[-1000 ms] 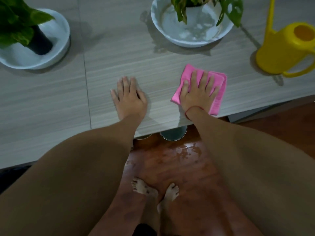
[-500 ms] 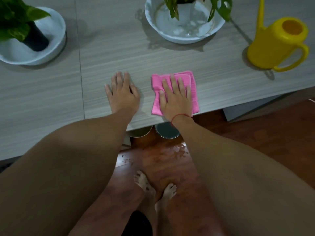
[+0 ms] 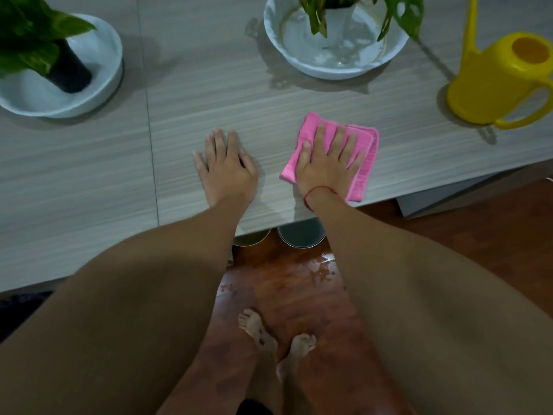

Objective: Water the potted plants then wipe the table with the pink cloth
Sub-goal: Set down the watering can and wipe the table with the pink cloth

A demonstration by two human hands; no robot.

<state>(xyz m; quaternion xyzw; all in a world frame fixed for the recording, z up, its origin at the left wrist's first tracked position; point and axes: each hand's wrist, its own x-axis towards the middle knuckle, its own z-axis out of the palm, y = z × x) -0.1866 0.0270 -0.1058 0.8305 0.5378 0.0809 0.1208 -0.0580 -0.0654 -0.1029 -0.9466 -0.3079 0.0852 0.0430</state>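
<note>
Head view, looking down. Folded pink cloth (image 3: 363, 163) lies flat on the pale grey wood-grain table (image 3: 209, 94), close to its near edge. My right hand (image 3: 327, 164) is pressed palm-down on the cloth, fingers spread and extended, not curled around it; a thin red string (image 3: 317, 191) circles that wrist. My left hand (image 3: 226, 169) lies flat and open on bare tabletop just left of the cloth, not touching it, holding nothing.

Farther back, 2 potted plants, each standing in a white bowl. White bowl (image 3: 302, 59) behind the cloth holds a white pot with green leaves (image 3: 402, 15), and water glints in its bottom. White bowl (image 3: 98, 94) at far left holds a black pot (image 3: 70, 71) under broad green leaves. Yellow plastic watering can (image 3: 490, 82) stands upright at the right end of the table, well apart from the cloth.

Below the table edge: reddish wooden floor (image 3: 449, 226) with wet patches, and 2 bare feet (image 3: 257, 330).
</note>
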